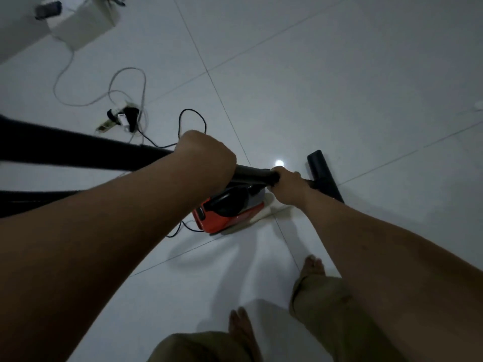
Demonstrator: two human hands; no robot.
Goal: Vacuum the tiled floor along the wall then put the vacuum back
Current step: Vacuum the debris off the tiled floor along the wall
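Note:
A red and black vacuum cleaner body (pixel 230 212) sits on the white tiled floor (pixel 339 87), below my arms. My left hand (pixel 206 155) is closed around the black tube (pixel 253 176) near where the thick black hose (pixel 65 150) joins it. My right hand (pixel 287 186) grips the same tube farther down, close to the black floor nozzle (pixel 325 176). The nozzle rests on the tiles just right of my right hand. The tube's middle is hidden by my hands.
A power strip (pixel 117 118) with plugs lies on the floor at the left, with white cables (pixel 86 100) looping from it and the black vacuum cord (pixel 193 116) beside it. A white cabinet base (pixel 81 24) stands at the top left. My bare feet (pixel 313 265) are at the bottom.

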